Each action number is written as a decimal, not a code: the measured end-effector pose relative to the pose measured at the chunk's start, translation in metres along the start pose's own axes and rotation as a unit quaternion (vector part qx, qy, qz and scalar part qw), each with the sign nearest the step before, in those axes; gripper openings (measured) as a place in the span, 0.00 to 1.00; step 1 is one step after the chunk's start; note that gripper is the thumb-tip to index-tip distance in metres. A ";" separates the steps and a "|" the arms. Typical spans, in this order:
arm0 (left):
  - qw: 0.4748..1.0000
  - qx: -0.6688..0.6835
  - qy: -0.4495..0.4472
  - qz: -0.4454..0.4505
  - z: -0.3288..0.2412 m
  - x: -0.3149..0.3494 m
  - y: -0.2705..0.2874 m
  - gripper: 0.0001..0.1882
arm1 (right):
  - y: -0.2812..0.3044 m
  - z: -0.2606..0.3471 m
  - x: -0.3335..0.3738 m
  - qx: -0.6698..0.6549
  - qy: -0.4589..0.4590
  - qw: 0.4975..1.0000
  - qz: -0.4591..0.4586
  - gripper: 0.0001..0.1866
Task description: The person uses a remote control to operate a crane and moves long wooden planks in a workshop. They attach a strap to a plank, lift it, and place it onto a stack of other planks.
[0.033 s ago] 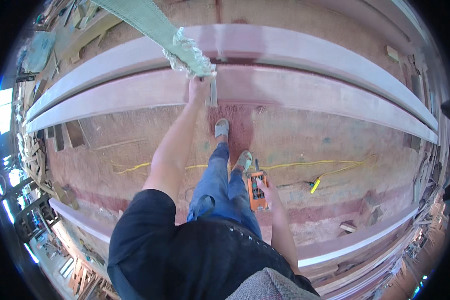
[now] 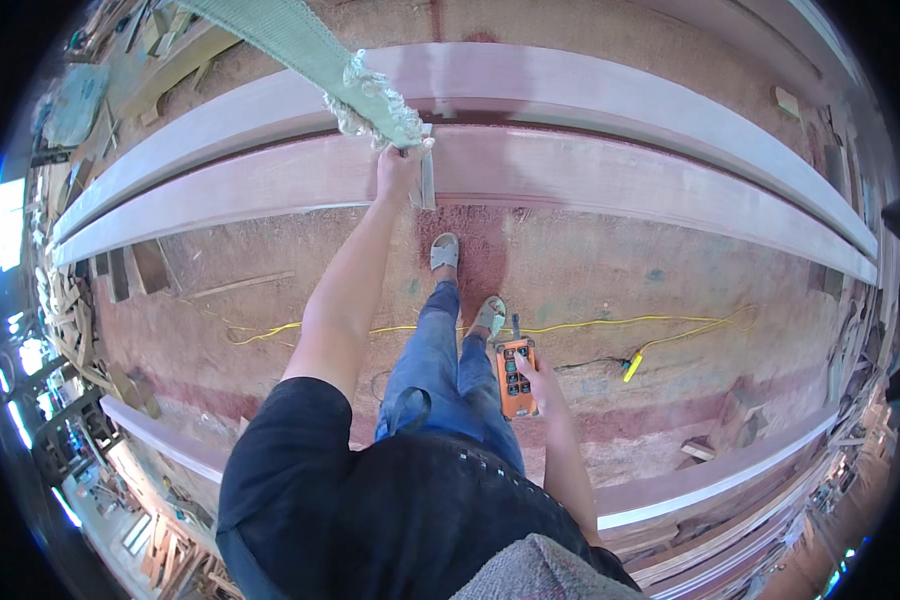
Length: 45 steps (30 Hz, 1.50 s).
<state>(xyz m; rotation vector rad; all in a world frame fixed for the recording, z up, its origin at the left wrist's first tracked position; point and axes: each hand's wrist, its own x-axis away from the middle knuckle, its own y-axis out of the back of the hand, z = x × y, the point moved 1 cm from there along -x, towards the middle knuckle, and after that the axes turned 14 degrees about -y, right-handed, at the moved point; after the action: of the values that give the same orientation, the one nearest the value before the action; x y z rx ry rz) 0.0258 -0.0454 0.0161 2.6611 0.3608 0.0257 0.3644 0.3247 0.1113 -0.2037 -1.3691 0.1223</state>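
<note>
My left hand [image 2: 398,172] is stretched out over the near one of two long wooden beams [image 2: 650,170], closed on the frayed lower end of a wide pale green lifting strap [image 2: 290,45]. The strap runs up toward the upper left, out of the picture. Beside the hand, a narrow pale strip [image 2: 427,185] crosses the beam's side; whether it joins the strap I cannot tell. Held low by my right leg, an orange remote control [image 2: 518,400] with dark buttons sits in my right hand [image 2: 542,385], the thumb over its buttons.
Behind the near beam lies a second long beam [image 2: 610,90]. A yellow cord [image 2: 610,321] crosses the dusty floor past my feet, with a yellow connector [image 2: 631,367] at the right. Another beam [image 2: 710,490] lies behind me. Wood scraps [image 2: 70,310] crowd the left side.
</note>
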 end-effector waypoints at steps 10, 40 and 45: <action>0.991 -0.131 0.027 0.001 0.025 -0.004 -0.045 0.24 | 0.004 0.004 -0.009 -0.021 0.052 0.998 0.002 0.20; 0.960 0.225 -0.161 -0.047 0.010 0.032 -0.128 0.11 | 0.030 -0.022 -0.018 -0.127 0.121 0.984 0.035 0.21; 0.973 0.072 -0.214 -0.048 0.004 0.034 -0.133 0.12 | 0.029 -0.029 -0.012 -0.167 0.124 0.978 0.024 0.20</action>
<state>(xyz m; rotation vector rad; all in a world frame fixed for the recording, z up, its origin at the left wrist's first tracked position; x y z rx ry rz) 0.0254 0.0763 -0.0475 2.6900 0.3572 -0.6156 0.3909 0.3488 0.0882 -0.5167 -1.1297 -0.0931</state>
